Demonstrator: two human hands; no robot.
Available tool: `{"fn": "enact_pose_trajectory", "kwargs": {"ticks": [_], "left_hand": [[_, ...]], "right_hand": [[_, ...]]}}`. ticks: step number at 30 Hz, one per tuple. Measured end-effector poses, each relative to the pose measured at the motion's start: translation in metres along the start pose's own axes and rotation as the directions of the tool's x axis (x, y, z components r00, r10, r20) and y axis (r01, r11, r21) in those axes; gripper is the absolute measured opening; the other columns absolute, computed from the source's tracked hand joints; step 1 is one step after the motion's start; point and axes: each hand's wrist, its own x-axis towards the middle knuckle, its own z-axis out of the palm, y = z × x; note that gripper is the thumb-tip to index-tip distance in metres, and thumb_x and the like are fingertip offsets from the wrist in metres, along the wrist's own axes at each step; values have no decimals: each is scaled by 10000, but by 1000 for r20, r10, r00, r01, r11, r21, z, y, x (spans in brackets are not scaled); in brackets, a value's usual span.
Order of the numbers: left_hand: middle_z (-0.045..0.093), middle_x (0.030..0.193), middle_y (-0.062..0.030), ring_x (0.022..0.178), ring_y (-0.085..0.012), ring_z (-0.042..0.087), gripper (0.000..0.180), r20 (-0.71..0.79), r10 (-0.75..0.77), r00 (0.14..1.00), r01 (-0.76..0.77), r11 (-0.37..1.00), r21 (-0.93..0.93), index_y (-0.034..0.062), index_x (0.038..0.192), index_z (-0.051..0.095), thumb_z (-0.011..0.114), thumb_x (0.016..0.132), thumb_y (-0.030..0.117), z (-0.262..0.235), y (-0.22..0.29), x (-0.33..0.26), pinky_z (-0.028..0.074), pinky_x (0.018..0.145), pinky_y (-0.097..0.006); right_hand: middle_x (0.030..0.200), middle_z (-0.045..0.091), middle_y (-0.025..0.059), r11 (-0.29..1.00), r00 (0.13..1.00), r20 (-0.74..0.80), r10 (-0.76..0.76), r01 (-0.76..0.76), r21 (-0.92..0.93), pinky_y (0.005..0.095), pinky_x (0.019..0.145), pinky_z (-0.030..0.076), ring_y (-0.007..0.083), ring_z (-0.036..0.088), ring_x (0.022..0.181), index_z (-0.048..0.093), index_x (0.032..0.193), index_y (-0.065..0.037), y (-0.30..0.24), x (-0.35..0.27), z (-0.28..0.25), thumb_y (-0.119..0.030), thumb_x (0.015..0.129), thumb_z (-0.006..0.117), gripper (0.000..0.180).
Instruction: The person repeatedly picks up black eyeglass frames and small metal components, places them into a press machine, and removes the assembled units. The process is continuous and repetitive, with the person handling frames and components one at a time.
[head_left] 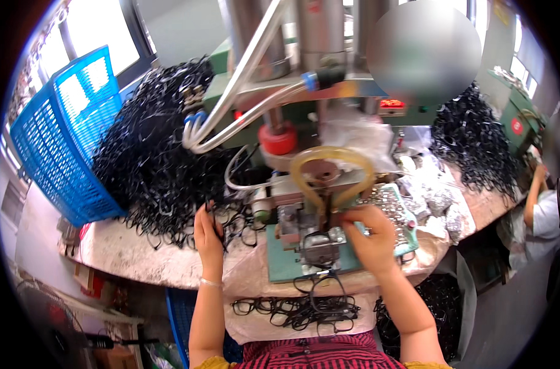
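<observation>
My left hand (209,238) is closed on a thin black piece, apparently an eyeglass frame (216,222), at the edge of a big heap of black eyeglass frames (163,147). At the press, my right hand (373,238) reaches in from the right, fingertips pinched beside the metal fixture (320,249). What they hold there is hidden. A yellowish looped tube (365,161) arches just above those fingertips. Below the fixture hangs one black frame (328,292), over several more frames (280,310) on the cloth at my lap.
A blue plastic basket (65,135) leans at the left. Clear hoses (231,92) and a red collar (277,139) belong to the press. Small metal parts (384,206) lie on the green plate at right, near plastic bags (437,200). Another person's arm (534,194) shows far right.
</observation>
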Motion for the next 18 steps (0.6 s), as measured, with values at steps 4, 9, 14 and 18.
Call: {"fn": "enact_pose_trajectory", "kwargs": {"ticks": [4,9,14,18], "left_hand": [[474,805,60,591,-31,372,208,-83,-151,985,153,988,19,83,1175,545,525,1044,244,16,14,-43,314,498,-204],[575,826,-87,629,-151,523,277,132,227,965,-167,918,-359,102,978,399,415,1068,363,79,126,-61,495,593,-287],[653,853,-248,703,-250,624,365,214,551,806,-547,833,-87,47,971,369,279,1090,380,108,168,-43,556,720,-370],[697,811,-218,807,-207,645,279,432,273,859,-176,952,-251,49,980,391,335,1071,308,99,180,-73,512,783,-332]], "right_hand": [[927,700,106,961,978,-45,204,-192,200,317,817,508,200,663,902,626,1108,25,-20,-3,23,14,782,725,341],[981,704,104,861,951,46,306,-297,413,273,937,460,142,637,1009,467,1312,45,-7,-9,23,11,795,727,580],[1034,700,107,759,926,88,367,-353,547,284,949,456,147,626,1051,430,1351,50,-34,-4,27,3,817,709,604],[1129,673,141,684,892,181,413,-435,585,312,984,448,189,622,1104,492,1319,24,-48,-11,11,-12,830,690,529]]}}
